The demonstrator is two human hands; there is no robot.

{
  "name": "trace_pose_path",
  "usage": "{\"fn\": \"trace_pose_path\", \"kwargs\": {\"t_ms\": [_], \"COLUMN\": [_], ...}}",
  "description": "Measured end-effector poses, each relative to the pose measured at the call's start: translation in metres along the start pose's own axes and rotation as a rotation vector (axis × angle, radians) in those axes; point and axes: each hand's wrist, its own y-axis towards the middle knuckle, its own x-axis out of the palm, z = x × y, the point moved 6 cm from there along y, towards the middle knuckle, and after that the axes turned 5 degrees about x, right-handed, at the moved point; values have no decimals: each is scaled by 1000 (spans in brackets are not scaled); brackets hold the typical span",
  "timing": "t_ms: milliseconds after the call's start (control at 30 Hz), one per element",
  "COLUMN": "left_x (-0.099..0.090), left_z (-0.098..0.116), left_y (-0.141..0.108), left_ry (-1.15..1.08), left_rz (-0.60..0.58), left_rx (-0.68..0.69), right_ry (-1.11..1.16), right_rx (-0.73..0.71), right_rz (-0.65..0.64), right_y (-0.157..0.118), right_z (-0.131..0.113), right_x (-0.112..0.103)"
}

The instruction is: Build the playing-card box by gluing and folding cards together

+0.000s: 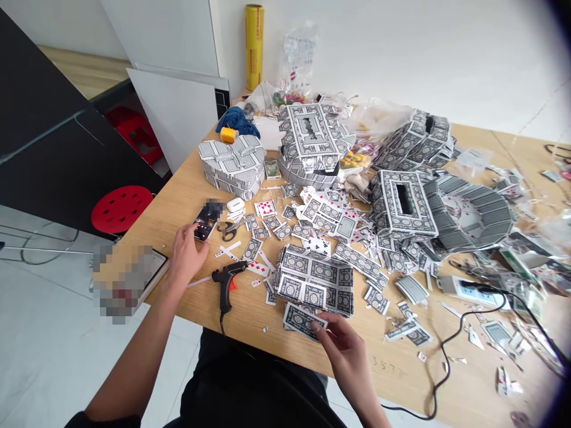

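My left hand [190, 252] rests at the near side of a phone [205, 224], its fingertips touching the phone's edge and screen; the phone lies on the table. Between the thumb and fingers of my right hand [341, 342] is a patterned playing card [301, 321], held just in front of an open box made of cards [332, 282]. A black glue gun [227, 288] lies between my hands, with scissors [229, 230] beyond it. Loose cards and cut pieces [330, 217] spread behind the open box.
Card-made boxes [404, 202] and a heart-shaped one [234, 166] stand farther back. A power strip [473, 291] with a black cable is at the right. A yellow roll [254, 47] stands by the wall, and a red stool [122, 209] is left of the table [392, 380].
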Motion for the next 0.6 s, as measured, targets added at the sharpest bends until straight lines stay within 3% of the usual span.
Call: {"fn": "trace_pose_path", "kwargs": {"t_ms": [600], "left_x": [-1], "left_z": [7], "left_y": [-1], "left_ry": [43], "left_rz": [-37], "left_rx": [8], "right_ry": [-5], "right_rx": [6], "right_rz": [-3], "right_y": [2], "right_z": [1], "right_x": [2]}}
